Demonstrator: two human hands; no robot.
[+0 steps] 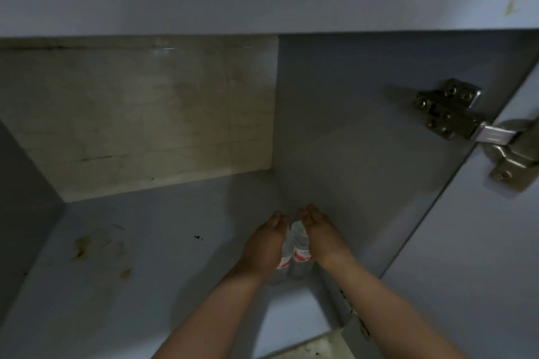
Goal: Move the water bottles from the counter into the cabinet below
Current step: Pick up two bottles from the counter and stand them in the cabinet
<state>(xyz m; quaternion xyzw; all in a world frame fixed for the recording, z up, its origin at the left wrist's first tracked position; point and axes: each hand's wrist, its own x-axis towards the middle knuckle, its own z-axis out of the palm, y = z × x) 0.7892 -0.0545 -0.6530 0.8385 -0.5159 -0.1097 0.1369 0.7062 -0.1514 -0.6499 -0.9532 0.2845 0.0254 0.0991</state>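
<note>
inside cabinet (335,125): two hands (291,242) flank two bottles (299,248)

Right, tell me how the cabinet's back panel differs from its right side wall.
The back panel is a pale beige board with a wood-like grain and faint stains; the right side wall is plain grey-blue. The side wall carries a metal hinge near its front edge; the back panel carries no hardware. The two hands and the water bottles between them sit close beside the side wall, well forward of the back panel. Both meet the cabinet floor in the far right corner.
</note>
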